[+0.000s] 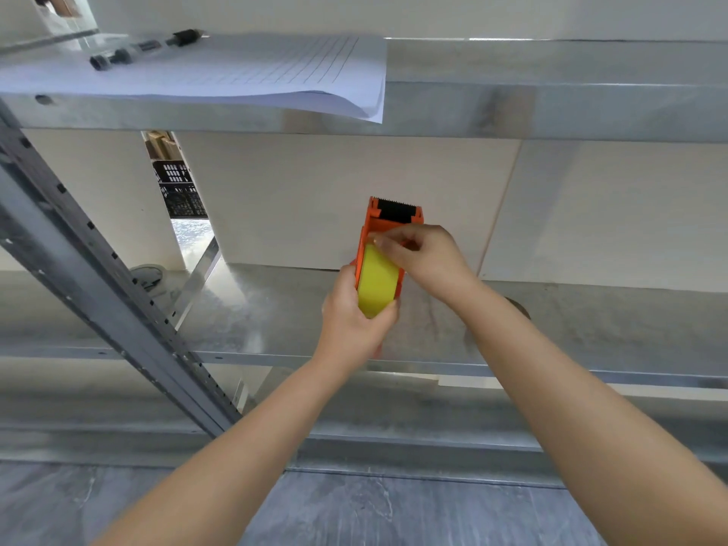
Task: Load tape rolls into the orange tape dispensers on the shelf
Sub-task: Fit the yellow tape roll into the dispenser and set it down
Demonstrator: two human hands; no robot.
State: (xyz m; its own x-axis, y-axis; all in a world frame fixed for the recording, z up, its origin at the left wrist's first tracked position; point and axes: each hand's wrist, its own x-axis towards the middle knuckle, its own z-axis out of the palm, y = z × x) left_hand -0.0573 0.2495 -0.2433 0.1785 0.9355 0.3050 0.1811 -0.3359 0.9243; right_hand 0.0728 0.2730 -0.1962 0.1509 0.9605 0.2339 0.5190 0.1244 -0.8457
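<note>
Our right fingertips [380, 241] are pinched together at the top edge of the yellow tape roll [377, 283], most likely picking at the free end so it can be drawn forward toward the serrated blade [395, 202]. Whether a strip is already lifted we cannot tell. Our left hand [351, 315] is clamped around the lower part of the roll and the orange tape dispenser [388, 226], steadying both so the pull does not drag them. The roll sits seated between the dispenser's orange side walls, and the dispenser is held above the middle metal shelf [256, 309], blade end pointing away from us. Above, lined paper [275, 72] and a marker [145, 47] lie on the upper shelf [551, 108], well apart from the work.
</note>
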